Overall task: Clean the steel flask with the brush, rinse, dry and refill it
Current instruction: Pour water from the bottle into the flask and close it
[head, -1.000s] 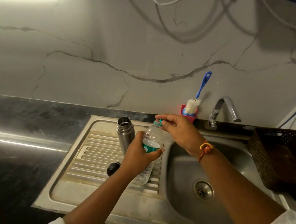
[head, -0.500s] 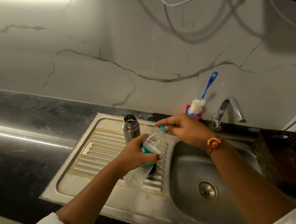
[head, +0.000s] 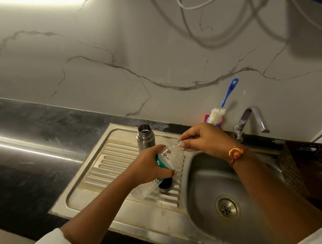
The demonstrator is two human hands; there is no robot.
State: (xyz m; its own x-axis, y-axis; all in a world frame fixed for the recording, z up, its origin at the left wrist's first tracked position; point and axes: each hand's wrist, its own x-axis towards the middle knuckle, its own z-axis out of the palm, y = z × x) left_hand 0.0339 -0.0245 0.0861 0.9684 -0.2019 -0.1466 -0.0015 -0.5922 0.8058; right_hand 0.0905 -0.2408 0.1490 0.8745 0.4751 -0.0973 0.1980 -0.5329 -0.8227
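Note:
The open steel flask [head: 145,138] stands upright at the back of the ribbed drainboard [head: 112,162]. Just right of it my left hand [head: 149,165] grips a clear plastic water bottle [head: 169,155] around its green label, tilted with the neck up and to the right. My right hand [head: 204,139] pinches the bottle's green cap [head: 179,142]. The flask's dark lid [head: 166,184] lies on the drainboard under the bottle. A bottle brush with a blue handle [head: 228,93] and white bristles stands in a red holder [head: 213,121] against the wall.
The sink basin [head: 209,182] with its drain [head: 226,208] lies to the right, a chrome tap [head: 252,119] behind it. A brown perforated basket [head: 314,167] sits at far right. Dark countertop [head: 26,127] stretches left. Cables hang on the marble wall.
The bottle has tilted further, neck toward the right, and both hands shifted slightly with it. The flask lid now shows below the bottle. My view moved left and down.

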